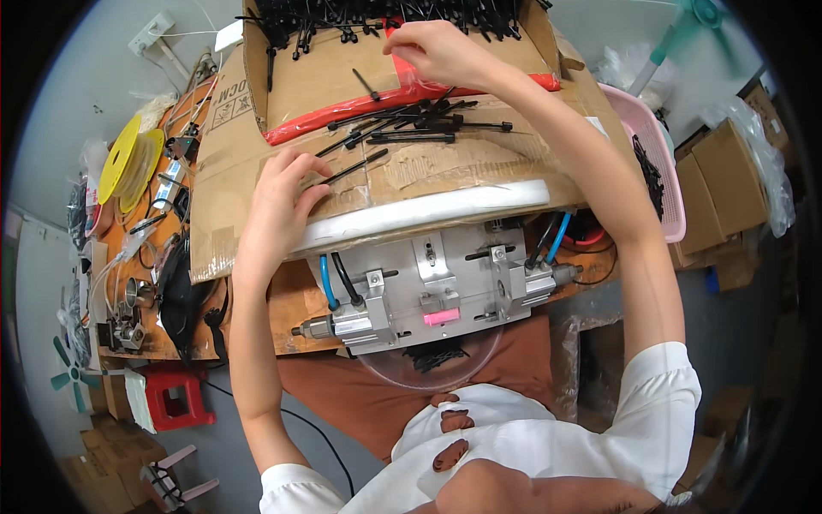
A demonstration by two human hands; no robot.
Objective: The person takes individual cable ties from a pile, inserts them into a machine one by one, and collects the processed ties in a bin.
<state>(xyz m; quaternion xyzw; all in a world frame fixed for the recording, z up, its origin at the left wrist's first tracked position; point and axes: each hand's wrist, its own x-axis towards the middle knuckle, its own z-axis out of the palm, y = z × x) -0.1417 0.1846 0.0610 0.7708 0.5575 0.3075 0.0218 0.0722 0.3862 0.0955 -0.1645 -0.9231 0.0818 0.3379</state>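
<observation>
My left hand (287,193) is at the near left part of a sloping cardboard sheet (479,163). Its thumb and fingers pinch a thin black stick-like part (358,166), which points away to the right. Farther off, my right hand (441,53) hangs over a red-taped strip by the big heap of similar parts (342,19) in an open carton. Its fingers are curled together, and whatever they hold is hidden. Between the hands, several black sticks with thicker heads (411,137) lie loosely across one another. One more stick (366,85) lies apart, beyond the red tape (334,119).
Below the cardboard's white padded edge (428,206) sits a metal fixture (428,287) with cylinders, blue tubes and a pink block. A clear bowl (390,370) with black parts is beneath it. A pink basket (672,197) stands right, yellow spools (124,163) left.
</observation>
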